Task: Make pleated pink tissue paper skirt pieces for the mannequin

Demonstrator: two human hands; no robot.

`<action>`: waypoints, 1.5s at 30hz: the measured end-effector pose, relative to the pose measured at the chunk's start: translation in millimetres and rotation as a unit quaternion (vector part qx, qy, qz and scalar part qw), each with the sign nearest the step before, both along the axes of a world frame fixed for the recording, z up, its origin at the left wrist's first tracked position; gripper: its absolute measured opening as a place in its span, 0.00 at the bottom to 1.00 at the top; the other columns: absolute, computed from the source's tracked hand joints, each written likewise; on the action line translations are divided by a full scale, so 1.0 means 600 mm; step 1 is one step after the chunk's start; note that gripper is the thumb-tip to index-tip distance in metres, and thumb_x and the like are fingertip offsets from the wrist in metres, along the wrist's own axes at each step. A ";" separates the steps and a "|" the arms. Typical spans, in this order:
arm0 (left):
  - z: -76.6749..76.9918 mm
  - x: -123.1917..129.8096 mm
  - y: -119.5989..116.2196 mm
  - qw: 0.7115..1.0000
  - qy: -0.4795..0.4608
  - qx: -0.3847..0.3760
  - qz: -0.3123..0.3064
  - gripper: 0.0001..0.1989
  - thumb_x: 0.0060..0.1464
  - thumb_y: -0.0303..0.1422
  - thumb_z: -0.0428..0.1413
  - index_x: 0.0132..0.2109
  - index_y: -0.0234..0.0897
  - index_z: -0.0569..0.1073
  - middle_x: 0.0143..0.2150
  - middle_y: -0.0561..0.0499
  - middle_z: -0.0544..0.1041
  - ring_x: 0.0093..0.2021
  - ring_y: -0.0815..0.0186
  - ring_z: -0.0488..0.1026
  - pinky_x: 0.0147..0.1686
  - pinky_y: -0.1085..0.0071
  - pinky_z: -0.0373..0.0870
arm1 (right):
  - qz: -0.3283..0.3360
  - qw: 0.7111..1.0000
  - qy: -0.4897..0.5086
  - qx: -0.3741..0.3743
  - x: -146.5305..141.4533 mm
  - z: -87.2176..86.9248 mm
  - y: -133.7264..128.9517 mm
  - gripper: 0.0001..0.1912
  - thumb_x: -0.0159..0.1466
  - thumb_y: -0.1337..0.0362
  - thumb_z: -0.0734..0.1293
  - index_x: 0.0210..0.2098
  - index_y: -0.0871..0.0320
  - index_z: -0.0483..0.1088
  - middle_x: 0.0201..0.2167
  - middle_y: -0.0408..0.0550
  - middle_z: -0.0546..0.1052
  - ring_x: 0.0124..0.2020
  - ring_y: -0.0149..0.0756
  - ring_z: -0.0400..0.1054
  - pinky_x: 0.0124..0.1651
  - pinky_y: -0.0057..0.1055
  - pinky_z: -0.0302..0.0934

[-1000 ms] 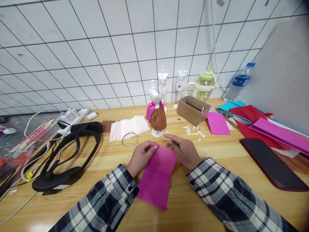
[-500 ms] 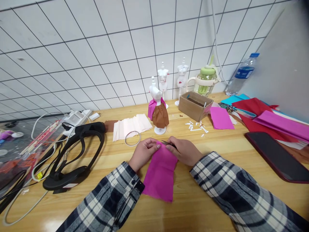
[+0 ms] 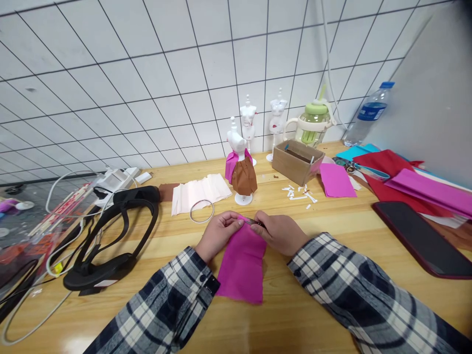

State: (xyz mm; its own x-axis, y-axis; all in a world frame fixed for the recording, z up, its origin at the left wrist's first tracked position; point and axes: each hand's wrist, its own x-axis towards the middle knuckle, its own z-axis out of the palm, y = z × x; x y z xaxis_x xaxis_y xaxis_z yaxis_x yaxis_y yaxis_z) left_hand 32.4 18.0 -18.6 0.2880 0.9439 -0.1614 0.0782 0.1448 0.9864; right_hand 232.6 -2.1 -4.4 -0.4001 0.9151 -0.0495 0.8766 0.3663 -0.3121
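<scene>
A magenta crepe sheet (image 3: pixel 243 268) hangs down toward me, its top edge pinched between the thumb and fingers of my left hand (image 3: pixel 218 233). My right hand (image 3: pixel 282 232) is closed around a small dark pointed tool (image 3: pixel 256 222), whose tip lies at the sheet's top edge, beside my left fingertips. I cannot tell the tool's exact kind. Just beyond my hands stands a small white dress form (image 3: pixel 236 137) wearing a magenta piece and a brown gathered skirt (image 3: pixel 244 177).
A metal ring (image 3: pixel 202 211) and pale pleated paper (image 3: pixel 199 192) lie left of the form. Black headgear (image 3: pixel 110 270) is at left. A cardboard box (image 3: pixel 295 164), white scraps (image 3: pixel 300 192), folded magenta paper (image 3: pixel 337 180) and a phone (image 3: pixel 424 238) are at right.
My right hand has shifted slightly left with the tool, whose tip is now against the sheet's top edge. The sheet's lower edge sits a little higher. My left hand stays nearly still.
</scene>
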 end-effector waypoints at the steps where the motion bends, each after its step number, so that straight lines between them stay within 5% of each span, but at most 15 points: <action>1: 0.001 0.001 -0.001 1.000 0.001 -0.002 -0.003 0.18 0.44 0.44 0.66 0.36 0.34 0.75 0.35 0.49 0.80 0.35 0.65 0.76 0.38 0.70 0.71 | 0.003 1.000 -0.006 0.003 -0.001 0.000 0.000 0.22 0.72 0.48 0.49 0.43 0.55 0.64 0.33 0.48 0.79 0.33 0.39 0.74 0.28 0.30 0.47; 13: 0.003 0.001 -0.001 0.999 -0.021 -0.025 0.010 0.19 0.41 0.44 0.68 0.33 0.34 0.74 0.29 0.52 0.79 0.29 0.68 0.74 0.33 0.72 0.70 | 0.011 0.999 -0.033 0.028 -0.009 -0.008 -0.004 0.24 0.72 0.48 0.46 0.43 0.56 0.65 0.30 0.48 0.79 0.30 0.39 0.74 0.26 0.30 0.43; 45: 0.001 -0.002 0.004 0.999 -0.046 -0.015 0.015 0.19 0.40 0.41 0.69 0.39 0.35 0.78 0.34 0.50 0.81 0.34 0.66 0.75 0.39 0.70 0.71 | -0.011 0.999 0.041 0.015 -0.002 -0.003 -0.002 0.21 0.72 0.49 0.47 0.37 0.54 0.62 0.30 0.45 0.77 0.33 0.38 0.72 0.28 0.30 0.45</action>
